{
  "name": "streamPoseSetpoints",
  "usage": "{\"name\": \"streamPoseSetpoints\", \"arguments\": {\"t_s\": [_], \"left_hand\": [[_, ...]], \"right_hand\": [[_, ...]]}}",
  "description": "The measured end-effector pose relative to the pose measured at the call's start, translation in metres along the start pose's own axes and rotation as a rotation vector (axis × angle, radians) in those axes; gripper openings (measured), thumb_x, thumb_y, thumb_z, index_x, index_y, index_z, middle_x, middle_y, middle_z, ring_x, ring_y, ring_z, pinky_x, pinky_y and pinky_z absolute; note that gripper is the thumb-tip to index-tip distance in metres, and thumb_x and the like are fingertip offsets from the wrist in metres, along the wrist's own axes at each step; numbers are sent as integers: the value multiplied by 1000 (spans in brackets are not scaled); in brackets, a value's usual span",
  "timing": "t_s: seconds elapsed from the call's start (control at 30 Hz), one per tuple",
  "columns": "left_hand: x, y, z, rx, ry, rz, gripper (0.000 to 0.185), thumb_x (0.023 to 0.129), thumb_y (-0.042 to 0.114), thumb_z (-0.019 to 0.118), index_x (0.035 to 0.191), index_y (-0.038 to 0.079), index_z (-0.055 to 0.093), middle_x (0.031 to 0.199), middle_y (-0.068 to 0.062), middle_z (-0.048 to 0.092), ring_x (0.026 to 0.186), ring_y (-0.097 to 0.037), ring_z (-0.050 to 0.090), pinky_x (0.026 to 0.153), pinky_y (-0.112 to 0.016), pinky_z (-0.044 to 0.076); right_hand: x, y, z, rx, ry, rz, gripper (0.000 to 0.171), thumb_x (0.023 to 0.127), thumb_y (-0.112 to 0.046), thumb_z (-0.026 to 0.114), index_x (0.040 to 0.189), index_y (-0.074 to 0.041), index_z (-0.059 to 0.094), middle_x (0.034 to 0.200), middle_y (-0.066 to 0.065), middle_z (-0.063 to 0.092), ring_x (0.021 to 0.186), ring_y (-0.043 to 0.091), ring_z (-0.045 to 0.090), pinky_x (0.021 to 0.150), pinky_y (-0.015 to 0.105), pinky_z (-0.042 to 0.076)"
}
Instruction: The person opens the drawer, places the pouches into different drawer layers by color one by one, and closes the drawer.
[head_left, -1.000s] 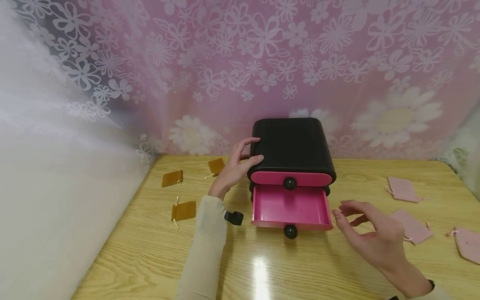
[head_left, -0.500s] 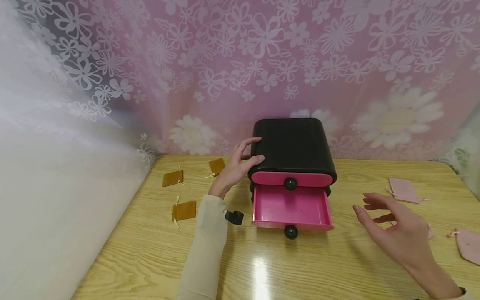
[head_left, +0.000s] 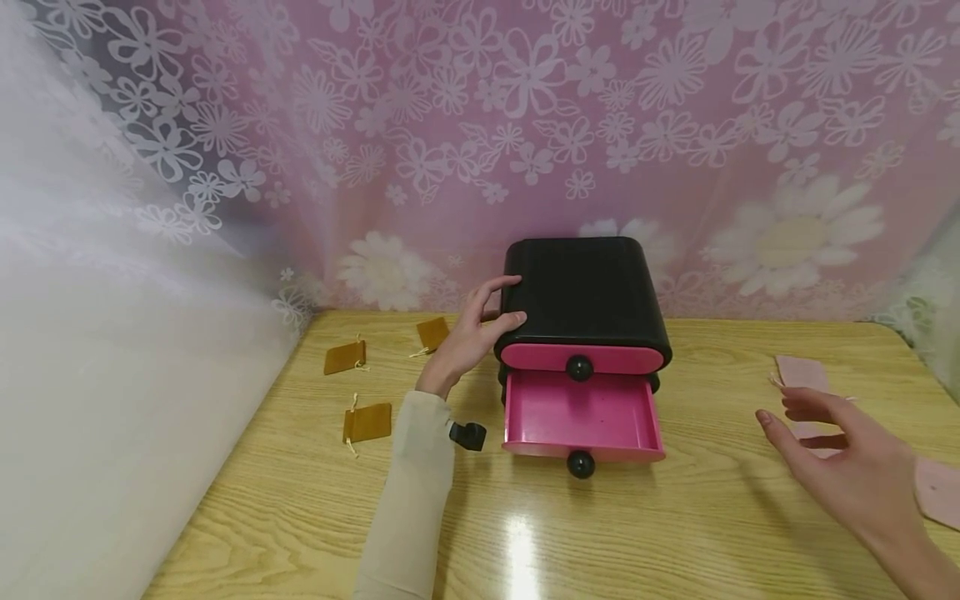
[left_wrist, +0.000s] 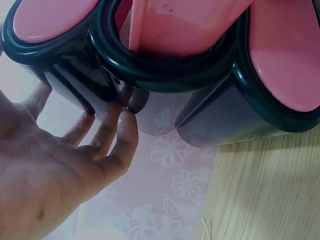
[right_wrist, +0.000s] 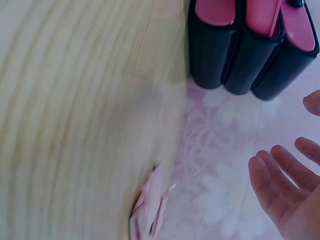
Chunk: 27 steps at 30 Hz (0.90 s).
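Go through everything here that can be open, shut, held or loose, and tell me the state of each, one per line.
Top drawer: shut.
Lower drawer: pulled out, nothing visible inside.
Black drawer box: upright on the table, steadied at its left side.
Left hand: fingers resting on the box.
Right hand: open, holding nothing, above the pink pouches.
Brown pouches: lying flat, untouched.

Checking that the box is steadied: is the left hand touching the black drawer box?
Touching. In the head view the left hand has fingers against the black drawer box at its left side.
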<state>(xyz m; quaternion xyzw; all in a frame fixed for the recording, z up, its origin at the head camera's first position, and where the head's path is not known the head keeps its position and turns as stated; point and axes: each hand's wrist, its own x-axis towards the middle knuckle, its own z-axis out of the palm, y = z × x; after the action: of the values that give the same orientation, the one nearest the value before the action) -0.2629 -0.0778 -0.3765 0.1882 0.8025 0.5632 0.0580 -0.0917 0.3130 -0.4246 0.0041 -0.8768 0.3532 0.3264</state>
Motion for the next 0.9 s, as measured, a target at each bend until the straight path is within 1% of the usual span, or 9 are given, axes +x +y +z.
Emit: {"name": "streamPoseSetpoints", "arguments": {"t_s": [0.27,0.37,0.43,0.5,0.53,0.63,0.77,0.83,0.9], "left_hand": [[-1,-1,0,-2,1,-6,49,97,43,62,142,53,47,163,2,26,139,-32,48,111,-59,44],[-1,-1,0,-5,-4,-2,49,98,43,62,143,53,46,163,2,26,140,-33,47,111,-59,44],[0,-1,0,-5,-7,3,49,98,42,62,143,53,46,164,2,25,140,-33,47,111,-59,44],[0,-1,-1,-5,-9,8,49,98,42,62,144,52,46,164,2,25,140,-34,47,111,-59,43],[0,-1,-1,-5,-10,10,49,98,42,61,144,52,46,164,2,24,140,-34,47,111,-59,43],[0,-1,-1,-12,-13,16,49,99,42,61,144,51,46,165,3,23,140,-34,47,111,-59,43],[-1,0,-1,-16,-18,10,49,99,42,61,144,51,46,166,3,22,140,-34,47,111,-59,44],[-1,0,-1,-13,-17,7,49,99,42,61,144,51,46,165,3,22,141,-34,46,111,-59,44],[-1,0,-1,-11,-15,6,48,99,42,61,144,51,46,165,2,22,141,-34,46,111,-59,44]], "right_hand": [[0,19,-10,-93,-75,124,39,85,-21,83,118,-4,73,92,-52,43,73,-34,46,54,1,42],[-1,25,-13,-133,-140,182,43,88,-29,81,121,-5,71,97,-22,70,61,-31,47,51,5,42],[0,31,-15,-178,-194,210,47,89,-35,79,124,-5,69,105,6,76,58,-29,47,52,7,39],[0,37,-18,-217,-251,230,52,90,-40,77,126,-4,68,115,32,68,55,-22,51,54,12,36],[0,40,-19,-236,-281,239,54,91,-42,76,128,-4,67,117,32,68,55,-17,54,54,14,35],[2,49,-24,-286,-370,248,62,93,-47,71,133,-1,63,123,31,66,74,15,71,57,20,37],[4,58,-28,-352,-470,270,69,98,-51,62,134,7,57,127,36,60,101,54,60,63,41,51],[6,62,-29,-384,-503,276,70,100,-51,60,131,11,56,124,40,60,99,57,60,64,51,51],[7,66,-31,-413,-530,269,69,100,-50,60,128,13,55,119,43,60,95,58,61,63,52,50]]}}
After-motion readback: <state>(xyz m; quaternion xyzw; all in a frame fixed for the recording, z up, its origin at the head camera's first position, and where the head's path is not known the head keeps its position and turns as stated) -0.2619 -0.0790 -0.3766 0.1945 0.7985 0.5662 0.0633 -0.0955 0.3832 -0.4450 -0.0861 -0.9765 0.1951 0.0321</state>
